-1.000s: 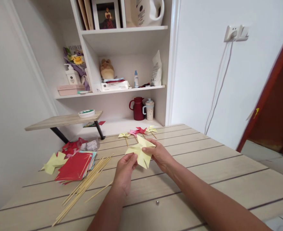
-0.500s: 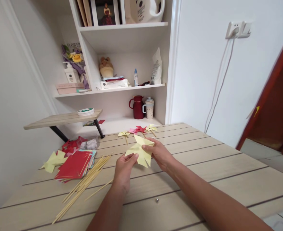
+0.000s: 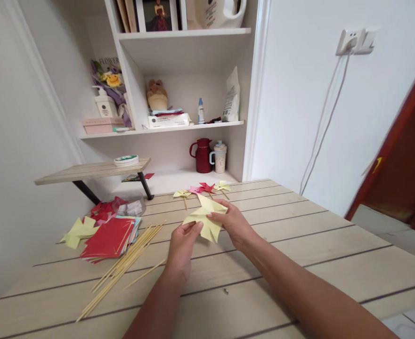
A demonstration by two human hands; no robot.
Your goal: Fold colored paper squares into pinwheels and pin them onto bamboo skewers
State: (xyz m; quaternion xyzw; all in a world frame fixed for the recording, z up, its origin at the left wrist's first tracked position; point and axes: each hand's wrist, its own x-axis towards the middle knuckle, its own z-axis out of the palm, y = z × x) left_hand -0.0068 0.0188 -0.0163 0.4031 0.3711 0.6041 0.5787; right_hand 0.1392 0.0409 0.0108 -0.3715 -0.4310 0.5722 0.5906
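A pale yellow paper pinwheel [image 3: 207,217] is held above the table between both hands, its blades spread. My left hand [image 3: 184,242] pinches its lower left part between thumb and fingers. On its right side, my right hand [image 3: 230,221] grips it, the thumb pressed near the middle and the fingers behind the paper. A tiny shiny metal piece [image 3: 226,291] lies on the table in front of me. Left of my forearm are a single thin stick [image 3: 144,275] and a bundle of wooden sticks [image 3: 127,267].
A stack of coloured paper squares [image 3: 109,238], a yellow paper pinwheel shape [image 3: 79,232] and a clear plastic box [image 3: 134,207] sit at the left. Finished pinwheels on sticks [image 3: 206,188] lie at the far edge. A small raised shelf [image 3: 94,170] stands back left.
The tiny metal piece has shifted slightly left and looks turned. Both hands keep their hold on the yellow pinwheel, which has tilted a little. The view has moved slightly.
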